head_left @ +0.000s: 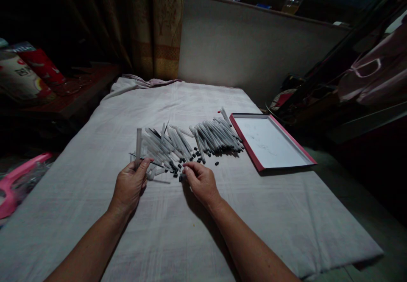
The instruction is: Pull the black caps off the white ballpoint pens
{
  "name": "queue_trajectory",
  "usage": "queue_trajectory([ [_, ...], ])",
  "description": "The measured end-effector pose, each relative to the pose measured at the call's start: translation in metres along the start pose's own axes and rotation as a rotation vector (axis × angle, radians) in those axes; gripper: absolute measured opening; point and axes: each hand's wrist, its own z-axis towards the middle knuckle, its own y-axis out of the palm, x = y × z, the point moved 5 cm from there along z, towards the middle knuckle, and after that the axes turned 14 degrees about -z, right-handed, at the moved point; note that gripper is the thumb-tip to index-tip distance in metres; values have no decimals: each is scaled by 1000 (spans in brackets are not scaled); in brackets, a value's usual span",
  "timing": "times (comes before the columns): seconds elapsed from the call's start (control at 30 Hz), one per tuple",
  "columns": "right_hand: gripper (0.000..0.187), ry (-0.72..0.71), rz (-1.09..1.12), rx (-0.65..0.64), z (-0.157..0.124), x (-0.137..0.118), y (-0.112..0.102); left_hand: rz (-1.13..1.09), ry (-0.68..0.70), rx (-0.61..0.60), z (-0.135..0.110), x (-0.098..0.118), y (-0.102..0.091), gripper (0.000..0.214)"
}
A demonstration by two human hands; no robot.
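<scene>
Two hands at work, head view only. Left hand (pixel 129 185) is curled round one clear pen tube (pixel 138 147), held upright, long axis near vertical, tip end up; a thin dark refill (pixel 144 159) seems to lie across the fingers too, can't tell if it's gripped or just touching. Right hand (pixel 201 181) rests palm-down on the cloth, thumb and forefinger drawn together at a small black cap (pixel 181 177) beside the fingertips; pinched or only touched, can't tell.

Key relation: caps lie just ahead of and between both hands, nearer the right one. The held tube stands to the left of them, so cap and tube are near but apart.

Counts: 1 tube in hand. Pile of tubes (pixel 190 140) ahead of the hands: dozens, too overlapped to count exactly; long axes run mostly away from the person and slanting to the left, fanned. Loose black caps (pixel 193 154): a doz or more scattered at the near edge of the pile, some too small to tell. 1 shallow red-rimmed tray (pixel 241 132), white inside, to the right of the pile, edge almost touching the far tubes; well nearer the right hand.

All sits on a pale cloth-covered surface (pixel 260 214); desk or bed underneath, can't tell. Left bkgd: printed bags (pixel 22 74), pink plastic thing (pixel 15 180).
</scene>
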Motion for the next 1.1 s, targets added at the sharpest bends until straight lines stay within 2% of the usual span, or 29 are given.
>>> queue_trajectory([
  [0.13, 25, -84, -64, -134, -6, -17, 8, 18, -6, -37, -1, -2, 1, 69],
  [0.3, 23, -128, -172, -173, -9, -26, 11, 22, -21, -68, -4, 0, 5, 70],
  [0.5, 22, -88, -231, -34, 11, -22, -3, 58, -29, -112, -3, 0, 5, 81],
  [0.67, 21, 7, -363, 78, 42, -17, -12, 18, -50, -170, -3, 0, 6, 76],
  [0.87, 21, 25, -543, 81, 62, -23, -4, 27, -14, -202, -4, 1, 7, 62],
  [1.0, 25, -2, -467, 76, 59, -20, -6, 133, 23, -216, -2, -3, 6, 54],
  [1.1, 34, -13, -214, 39, 49, -15, -10, 283, 189, -245, -2, 0, 7, 48],
])
